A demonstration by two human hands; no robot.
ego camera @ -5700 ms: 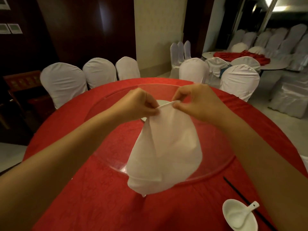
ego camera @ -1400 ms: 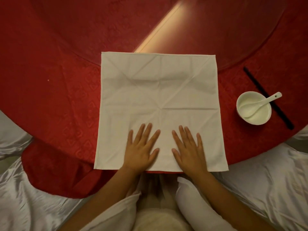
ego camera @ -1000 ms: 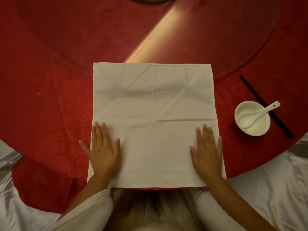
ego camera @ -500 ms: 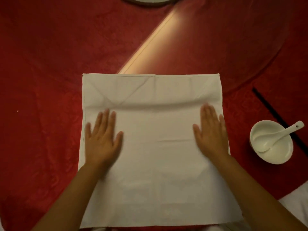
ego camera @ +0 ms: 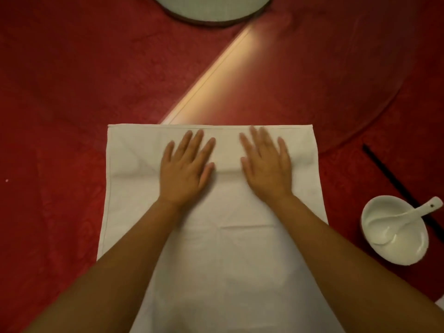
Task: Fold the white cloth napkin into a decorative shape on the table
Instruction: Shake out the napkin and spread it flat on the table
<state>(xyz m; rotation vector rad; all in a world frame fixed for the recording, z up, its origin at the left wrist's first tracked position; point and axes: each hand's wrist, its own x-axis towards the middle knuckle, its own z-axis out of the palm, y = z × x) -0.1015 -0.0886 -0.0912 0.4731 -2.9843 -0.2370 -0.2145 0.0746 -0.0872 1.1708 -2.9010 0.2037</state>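
Observation:
The white cloth napkin (ego camera: 223, 255) lies spread flat as a square on the red tablecloth, with old crease lines across it. My left hand (ego camera: 186, 169) rests palm down on its far part, left of the middle, fingers apart. My right hand (ego camera: 266, 164) lies flat beside it, right of the middle, fingers spread and slightly blurred. Both fingertips reach close to the napkin's far edge. Neither hand holds anything. My forearms cover part of the napkin's near half.
A white bowl (ego camera: 396, 236) with a white spoon (ego camera: 408, 217) in it stands right of the napkin. Black chopsticks (ego camera: 394, 183) lie behind it. A glass turntable's rim (ego camera: 408, 109) curves past the napkin's far edge. A pale plate (ego camera: 211, 8) sits at the top.
Both hands slid from the napkin's outer sides up and inward to its far middle. The view has moved closer to the table.

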